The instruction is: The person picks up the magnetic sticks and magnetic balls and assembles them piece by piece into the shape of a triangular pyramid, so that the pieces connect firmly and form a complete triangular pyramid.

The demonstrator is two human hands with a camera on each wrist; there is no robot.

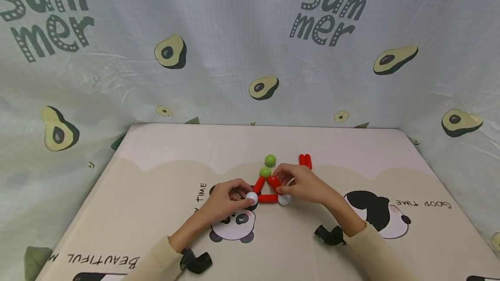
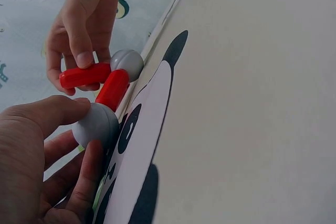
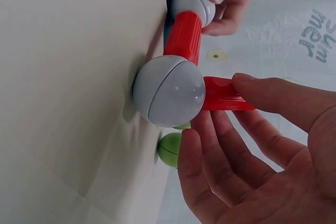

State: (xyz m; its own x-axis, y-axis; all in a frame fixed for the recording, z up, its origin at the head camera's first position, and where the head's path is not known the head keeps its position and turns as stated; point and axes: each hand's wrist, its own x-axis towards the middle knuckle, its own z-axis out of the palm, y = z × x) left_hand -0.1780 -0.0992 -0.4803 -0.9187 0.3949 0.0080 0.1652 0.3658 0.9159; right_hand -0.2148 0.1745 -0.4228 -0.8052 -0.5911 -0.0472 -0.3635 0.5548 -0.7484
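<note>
My left hand (image 1: 226,196) pinches a white ball (image 2: 97,127) between thumb and fingers. A red rod (image 1: 268,199) joins that ball to a second white ball (image 3: 169,92) on the right. With thumb and fingers, my right hand (image 1: 300,183) grips another red rod (image 3: 223,94), whose one end meets the second white ball. A third red rod (image 1: 258,184) slants from the left ball up to a green ball (image 1: 265,172). Whether the gripped rod's far end touches the green ball, I cannot tell. The pieces form a triangle on the table.
Just behind the triangle lies another green ball (image 1: 270,160). Red rods (image 1: 305,160) lie side by side beyond my right hand. The table (image 1: 156,211) has a cover printed with panda and dog faces, and a patterned cloth (image 1: 218,21) hangs behind its far edge.
</note>
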